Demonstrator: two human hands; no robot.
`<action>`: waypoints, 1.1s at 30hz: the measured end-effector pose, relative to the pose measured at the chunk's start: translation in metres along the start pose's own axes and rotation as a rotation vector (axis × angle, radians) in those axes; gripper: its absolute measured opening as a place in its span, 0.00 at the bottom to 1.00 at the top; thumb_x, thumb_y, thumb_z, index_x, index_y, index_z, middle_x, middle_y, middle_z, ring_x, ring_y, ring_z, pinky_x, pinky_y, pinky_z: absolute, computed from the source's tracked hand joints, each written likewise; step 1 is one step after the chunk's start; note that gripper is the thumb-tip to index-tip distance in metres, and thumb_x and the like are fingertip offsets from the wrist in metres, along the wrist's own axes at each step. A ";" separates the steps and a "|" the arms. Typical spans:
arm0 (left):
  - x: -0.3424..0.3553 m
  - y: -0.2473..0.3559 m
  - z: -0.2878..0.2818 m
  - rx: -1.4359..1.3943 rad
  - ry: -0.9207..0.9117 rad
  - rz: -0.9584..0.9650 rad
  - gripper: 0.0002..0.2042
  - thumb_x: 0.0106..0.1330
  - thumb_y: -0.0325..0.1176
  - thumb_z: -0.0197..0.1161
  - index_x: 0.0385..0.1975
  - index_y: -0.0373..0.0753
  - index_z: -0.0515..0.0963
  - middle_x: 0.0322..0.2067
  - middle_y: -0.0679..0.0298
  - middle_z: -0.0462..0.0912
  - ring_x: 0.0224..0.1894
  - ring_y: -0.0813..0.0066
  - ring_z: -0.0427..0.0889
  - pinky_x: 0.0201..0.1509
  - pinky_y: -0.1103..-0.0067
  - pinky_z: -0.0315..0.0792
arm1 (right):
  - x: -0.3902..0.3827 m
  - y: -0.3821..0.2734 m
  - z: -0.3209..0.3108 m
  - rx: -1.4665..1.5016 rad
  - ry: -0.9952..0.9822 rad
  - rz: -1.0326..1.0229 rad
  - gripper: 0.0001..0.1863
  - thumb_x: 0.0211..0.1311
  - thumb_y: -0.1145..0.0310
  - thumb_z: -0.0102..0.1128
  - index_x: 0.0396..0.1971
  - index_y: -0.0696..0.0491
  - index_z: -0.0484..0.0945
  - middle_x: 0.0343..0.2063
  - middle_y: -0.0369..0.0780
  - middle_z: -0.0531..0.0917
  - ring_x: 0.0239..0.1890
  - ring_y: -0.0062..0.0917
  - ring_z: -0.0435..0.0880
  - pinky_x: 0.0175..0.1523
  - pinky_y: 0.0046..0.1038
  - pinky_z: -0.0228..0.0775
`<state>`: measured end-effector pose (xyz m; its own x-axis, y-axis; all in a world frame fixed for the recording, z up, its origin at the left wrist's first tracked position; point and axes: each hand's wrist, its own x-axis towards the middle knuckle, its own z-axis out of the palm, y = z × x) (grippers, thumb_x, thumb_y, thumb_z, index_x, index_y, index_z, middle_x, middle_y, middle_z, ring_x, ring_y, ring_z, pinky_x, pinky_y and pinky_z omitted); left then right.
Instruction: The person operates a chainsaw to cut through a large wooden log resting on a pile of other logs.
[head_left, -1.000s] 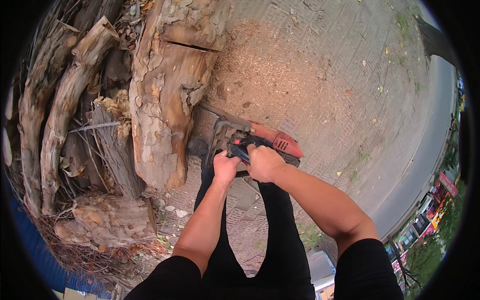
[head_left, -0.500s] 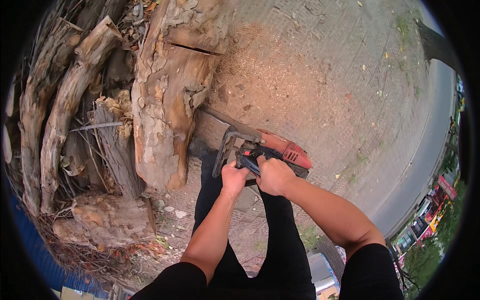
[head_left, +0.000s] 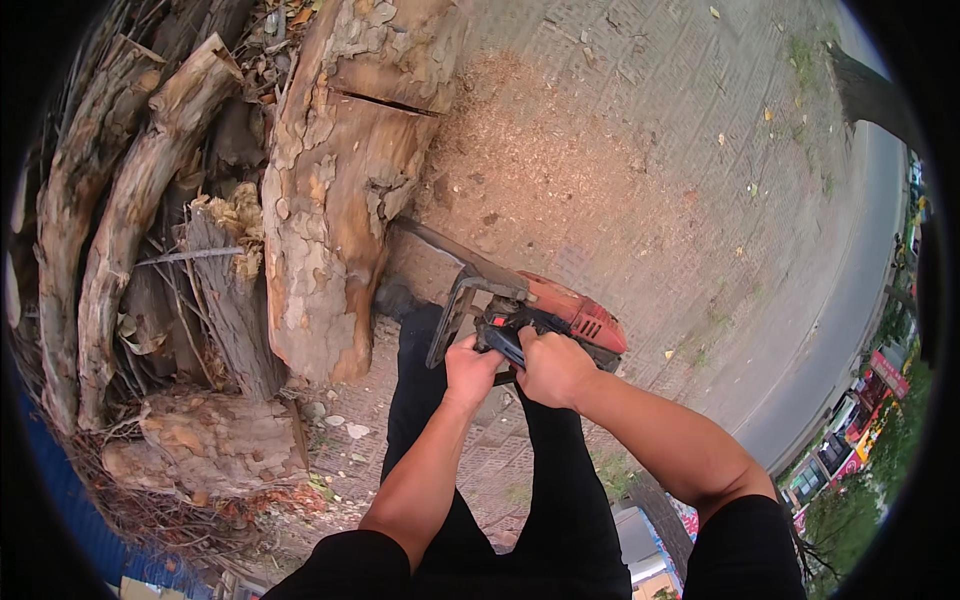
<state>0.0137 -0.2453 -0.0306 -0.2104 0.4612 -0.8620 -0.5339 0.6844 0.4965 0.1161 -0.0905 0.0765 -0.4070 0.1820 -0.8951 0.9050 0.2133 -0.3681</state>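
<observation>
I hold a red and black chainsaw point(head_left: 573, 308) low over the paving between my legs. My left hand point(head_left: 470, 375) is closed on its black handle, and my right hand point(head_left: 552, 368) grips the handle just to the right of it. The bar points up and left, its end at the lower right side of a thick log point(head_left: 320, 235) with flaking bark; whether it touches or is behind the log I cannot tell. A dark narrow cut crosses the upper part of that log.
A pile of split branches point(head_left: 140, 225) and a short log point(head_left: 210, 440) lie on the left. Sawdust point(head_left: 530, 150) covers the paving point(head_left: 700, 230) beside the thick log. A tree trunk point(head_left: 865, 85), a road point(head_left: 830, 300) and vehicles show at the right.
The chainsaw and both my hands have shifted a little down and to the right since the oldest frame, still gripped the same way.
</observation>
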 end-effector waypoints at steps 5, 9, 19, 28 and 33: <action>0.024 0.022 0.000 -0.084 0.044 0.044 0.03 0.59 0.23 0.69 0.32 0.33 0.85 0.25 0.74 0.82 0.27 0.86 0.72 0.31 0.80 0.68 | 0.024 -0.013 -0.016 -0.004 0.031 -0.005 0.17 0.59 0.71 0.62 0.44 0.67 0.75 0.36 0.61 0.87 0.41 0.53 0.90 0.49 0.46 0.83; 0.020 0.025 0.001 -0.080 0.012 0.037 0.02 0.59 0.22 0.68 0.31 0.34 0.85 0.25 0.74 0.80 0.26 0.86 0.71 0.30 0.81 0.66 | 0.029 -0.006 -0.010 -0.016 0.059 -0.038 0.18 0.59 0.70 0.62 0.45 0.67 0.75 0.37 0.61 0.87 0.43 0.53 0.89 0.50 0.46 0.83; 0.042 0.022 0.004 -0.001 0.060 0.069 0.03 0.58 0.23 0.70 0.31 0.33 0.85 0.26 0.74 0.82 0.28 0.86 0.74 0.32 0.80 0.69 | 0.045 0.004 -0.011 -0.047 0.146 -0.078 0.20 0.59 0.68 0.64 0.45 0.68 0.75 0.31 0.61 0.86 0.38 0.56 0.88 0.46 0.49 0.82; 0.005 0.009 0.002 -0.038 0.008 0.056 0.03 0.58 0.22 0.70 0.31 0.35 0.85 0.26 0.74 0.81 0.28 0.86 0.73 0.32 0.81 0.68 | 0.008 -0.005 -0.015 -0.024 0.012 -0.032 0.18 0.59 0.70 0.63 0.43 0.67 0.75 0.37 0.62 0.86 0.42 0.54 0.89 0.50 0.46 0.83; 0.047 0.022 -0.008 0.022 0.092 0.077 0.03 0.57 0.24 0.70 0.26 0.34 0.83 0.23 0.74 0.81 0.26 0.86 0.72 0.30 0.80 0.67 | 0.049 -0.012 -0.017 -0.004 0.045 -0.040 0.18 0.60 0.71 0.60 0.46 0.68 0.75 0.39 0.61 0.87 0.45 0.54 0.89 0.51 0.46 0.83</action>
<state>-0.0146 -0.2126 -0.0611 -0.3250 0.4599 -0.8264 -0.4957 0.6614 0.5630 0.0832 -0.0682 0.0412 -0.4484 0.2163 -0.8673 0.8872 0.2254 -0.4025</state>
